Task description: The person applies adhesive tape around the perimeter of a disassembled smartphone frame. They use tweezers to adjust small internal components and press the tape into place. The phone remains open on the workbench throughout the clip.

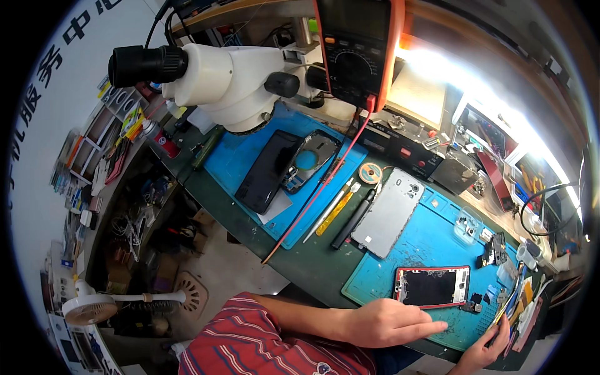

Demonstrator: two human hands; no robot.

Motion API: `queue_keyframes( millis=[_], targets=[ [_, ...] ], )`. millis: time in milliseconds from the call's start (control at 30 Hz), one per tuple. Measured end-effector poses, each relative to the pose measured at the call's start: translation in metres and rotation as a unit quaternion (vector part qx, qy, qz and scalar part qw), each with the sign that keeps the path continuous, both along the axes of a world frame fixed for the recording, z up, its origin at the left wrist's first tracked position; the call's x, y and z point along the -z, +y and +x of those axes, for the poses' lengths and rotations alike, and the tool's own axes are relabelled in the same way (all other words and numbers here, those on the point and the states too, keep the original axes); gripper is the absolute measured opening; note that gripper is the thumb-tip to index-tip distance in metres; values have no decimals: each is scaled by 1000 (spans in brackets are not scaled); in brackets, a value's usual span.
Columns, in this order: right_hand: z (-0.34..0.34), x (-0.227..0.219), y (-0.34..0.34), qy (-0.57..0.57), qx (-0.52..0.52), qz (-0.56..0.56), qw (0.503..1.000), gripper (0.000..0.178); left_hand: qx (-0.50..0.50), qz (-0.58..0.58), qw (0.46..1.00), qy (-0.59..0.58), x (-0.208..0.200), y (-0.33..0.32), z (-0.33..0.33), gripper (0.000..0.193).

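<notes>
My left hand (pixel 390 322) hovers over the near side of the blue mat (pixel 375 281), fingers stretched toward the right, and no object shows in it. Just beyond it lies an opened phone (pixel 431 287) with a red frame, its dark inner side facing up. At the mat's right edge, my right hand (pixel 486 350) has its fingers closed around the near end of a thin yellowish tool (pixel 507 303). That tool leans among a bunch of slim hand tools, and its exact kind cannot be made out. Small dark phone parts (pixel 473 304) lie between the phone and these tools.
A silver phone back cover (pixel 389 212) rests beside a black pen-shaped tool (pixel 353 220) and a solder wick spool (pixel 370 173). Farther left lie a black phone (pixel 269 170) and a phone housing (pixel 312 159) under the white microscope (pixel 219 78). An orange multimeter (pixel 356 50) stands behind, with a red lead hanging down.
</notes>
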State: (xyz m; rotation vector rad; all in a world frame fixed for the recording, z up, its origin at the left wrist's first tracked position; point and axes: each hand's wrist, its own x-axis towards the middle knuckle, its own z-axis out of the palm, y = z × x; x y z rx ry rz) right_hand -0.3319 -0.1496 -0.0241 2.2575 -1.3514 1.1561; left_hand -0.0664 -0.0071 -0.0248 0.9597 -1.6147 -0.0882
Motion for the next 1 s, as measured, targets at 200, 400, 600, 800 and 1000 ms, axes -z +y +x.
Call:
queue_keyframes(
  millis=[200,400,600,800,1000],
  targets=[
    [-11,22,29,-108,-18,113,988,28,12,-15,999,-47,-1,0,-2,39],
    [-3,30,29,-214,9,108,971,28,101,43,990,-86,-9,0,8,37],
    [1,20,25,-203,8,98,974,25,108,92,970,-195,-13,-3,1,35],
    [5,13,22,-196,-13,57,979,20,143,138,961,-195,-18,-2,2,35],
    [-9,19,30,-182,6,25,983,57,141,115,963,-200,-14,-6,0,35]
  ],
)
